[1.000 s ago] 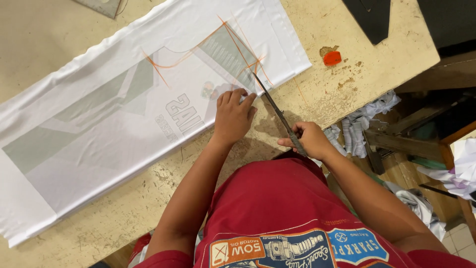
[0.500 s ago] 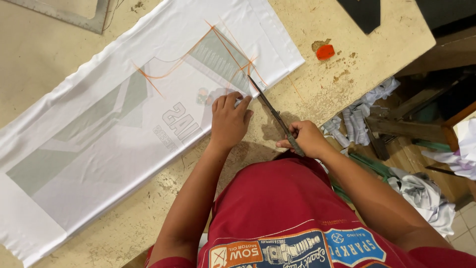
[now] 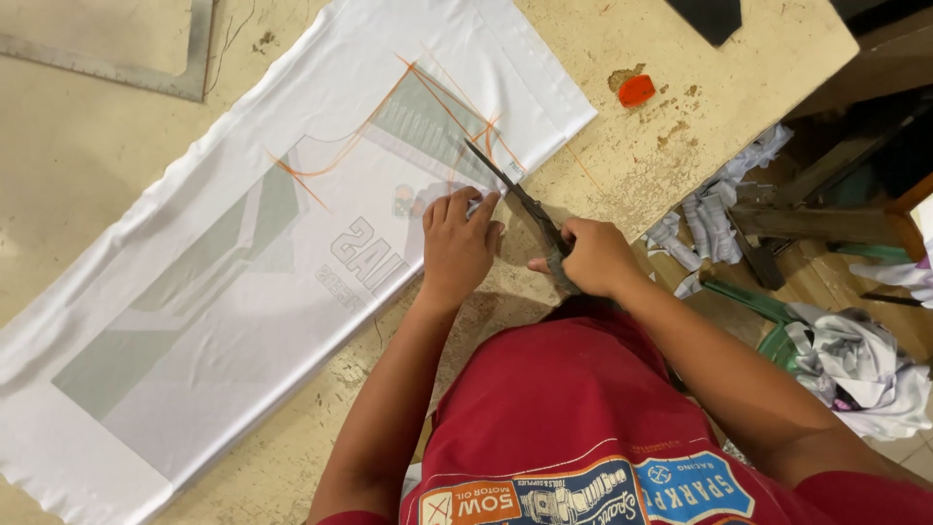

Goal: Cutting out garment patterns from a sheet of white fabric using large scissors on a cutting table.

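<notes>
Moving further up the orange line, scissors [image 3: 515, 199] sit gripped in the right hand [image 3: 595, 258] while the left hand [image 3: 457, 243] lies flat, pinning the cloth [image 3: 243, 292] still.

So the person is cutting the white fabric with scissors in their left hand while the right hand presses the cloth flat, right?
Hands swapped. In the head view the right hand holds the scissors, and the left hand presses the white fabric flat.
</notes>
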